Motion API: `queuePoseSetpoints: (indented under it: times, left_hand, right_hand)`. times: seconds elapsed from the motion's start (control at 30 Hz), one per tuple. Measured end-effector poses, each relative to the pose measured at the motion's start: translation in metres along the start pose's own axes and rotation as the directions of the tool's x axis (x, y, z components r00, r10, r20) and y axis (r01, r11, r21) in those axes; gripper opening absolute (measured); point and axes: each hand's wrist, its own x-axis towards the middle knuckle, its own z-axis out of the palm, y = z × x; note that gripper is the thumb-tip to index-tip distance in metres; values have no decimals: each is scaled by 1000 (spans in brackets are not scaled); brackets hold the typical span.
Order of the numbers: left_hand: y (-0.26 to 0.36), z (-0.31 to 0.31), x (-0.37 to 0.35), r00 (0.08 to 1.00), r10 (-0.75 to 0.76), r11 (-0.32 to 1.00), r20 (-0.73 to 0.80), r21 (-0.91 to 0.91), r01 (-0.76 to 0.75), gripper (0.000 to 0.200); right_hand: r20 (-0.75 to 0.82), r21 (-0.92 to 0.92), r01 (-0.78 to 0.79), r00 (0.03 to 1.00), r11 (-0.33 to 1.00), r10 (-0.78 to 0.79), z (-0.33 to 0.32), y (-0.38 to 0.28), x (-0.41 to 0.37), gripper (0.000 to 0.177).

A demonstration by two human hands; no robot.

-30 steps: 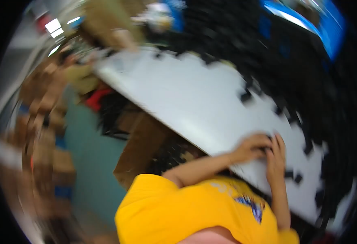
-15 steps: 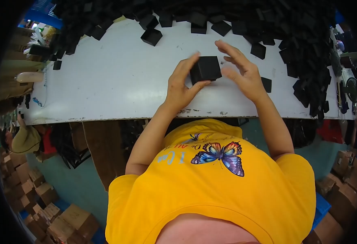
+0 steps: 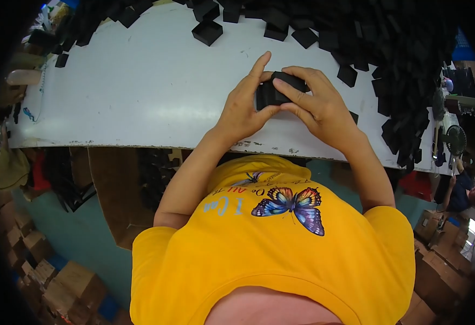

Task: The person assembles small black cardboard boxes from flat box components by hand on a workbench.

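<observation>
A small black box is between my two hands, just above or on the white table; its exact contact is hidden. My left hand grips the box's left side, thumb at the near edge and index finger raised. My right hand has its fingers bent over the top and right side, thumb at the near edge. Fingers cover much of the box, and it looks parted into two pieces, perhaps a lid and a base. A flat black piece lies partly hidden behind my right wrist.
Heaped black boxes line the table's far and right sides. One open black box sits apart near the far edge. Cardboard cartons are stacked on the floor at left. A fan and another person appear at right.
My right hand, earlier open and apart at the right, has closed onto the box. The box has turned in my hands. The view has shifted slightly.
</observation>
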Motion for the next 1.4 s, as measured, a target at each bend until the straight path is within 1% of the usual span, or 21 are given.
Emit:
queuePoseSetpoints:
  times: [0.1, 0.2, 0.3, 0.4, 0.57, 0.67, 0.77, 0.8, 0.83, 0.87, 0.9, 0.93, 0.97, 1.0, 1.03, 1.1, 1.13, 1.23, 1.33, 1.37, 1.4]
  left_hand:
    - [4, -2, 0, 1000, -6, 1000, 12, 22, 5, 106]
    - [4, -3, 1, 999, -51, 998, 18, -24, 51, 101]
    - [1, 0, 1, 997, 65, 998, -37, -25, -66, 85]
    - [-10, 3, -1, 985, 168, 983, -39, -64, -170, 66]
    - [-20, 15, -7, 986, 105, 981, -126, -147, -124, 61]
    - [-15, 11, -15, 996, 67, 991, -52, -111, -73, 63]
    - [2, -4, -3, 996, 81, 997, 46, 15, -81, 68]
    - [13, -11, -3, 994, 77, 995, 72, 62, -82, 70]
    - [20, -21, 1, 982, 152, 979, 116, 121, -166, 73]
    - [17, -30, 6, 982, 186, 980, 16, 66, -187, 71]
    - [11, -38, 11, 974, 210, 978, -84, 11, -210, 70]
    - [4, -46, 15, 958, 223, 971, -182, -42, -234, 68]
    - [-12, -56, 22, 950, 163, 968, -264, 229, -103, 64]
    - [-30, -64, 32, 926, 139, 880, -352, 472, 47, 60]
    - [-41, -67, 40, 928, 104, 860, -358, 501, 97, 54]
    - [-62, -67, 53, 923, 27, 813, -384, 545, 203, 42]
    - [-78, -69, 58, 931, 19, 804, -365, 559, 203, 37]
    - [-94, -70, 62, 932, 15, 800, -361, 563, 205, 25]
    - [-67, -69, 41, 922, -87, 953, -377, 239, 187, 27]
    - [-49, -67, 33, 923, 30, 947, -384, 306, 97, 28]
    - [-21, -63, 25, 940, 71, 947, -335, 318, 41, 29]
  right_hand:
    - [0, -177, 74, 997, 981, -75, 5, -5, -2, 50]
    - [-30, -230, 56, 997, 972, -65, 15, -9, -6, 56]
    - [-164, -25, -11, 986, 1000, 7, 35, -3, -17, 56]
    - [-222, 24, 5, 975, 1000, 1, 49, 3, -25, 53]
    - [-327, 182, 13, 944, 983, 48, 76, 14, -34, 45]
    - [-311, 236, -11, 946, 972, 87, 73, 8, -33, 42]
    - [-172, 96, -100, 978, 990, 115, 44, -5, -31, 40]
    - [-198, 187, -96, 971, 978, 133, 36, -2, -30, 40]
    - [-225, 276, -84, 963, 958, 150, 28, 2, -26, 40]
    - [-243, 366, -72, 955, 928, 170, 19, 5, -22, 40]
    - [-305, 604, -41, 911, 796, 278, 10, 11, -9, 37]
    - [-306, 547, -128, 889, 827, 340, 5, 28, 2, 36]
    - [-309, 493, -220, 860, 842, 405, 1, 49, 13, 34]
    - [-299, 364, -271, 872, 891, 387, 9, 75, 26, 32]
    - [-291, 225, -317, 880, 921, 374, 23, 102, 36, 30]
    - [-397, -40, -274, 887, 961, 236, 47, 133, 49, 28]
    - [-429, -180, -249, 891, 952, 152, 54, 148, 56, 27]
    - [-401, -342, -224, 913, 912, 74, 66, 177, 62, 28]
    - [-335, -240, -275, 924, 931, 186, 54, 182, 58, 25]
    - [-349, -223, -222, 927, 949, 135, 52, 186, 52, 22]
    - [-426, -133, -211, 894, 968, 136, 44, 179, 49, 22]
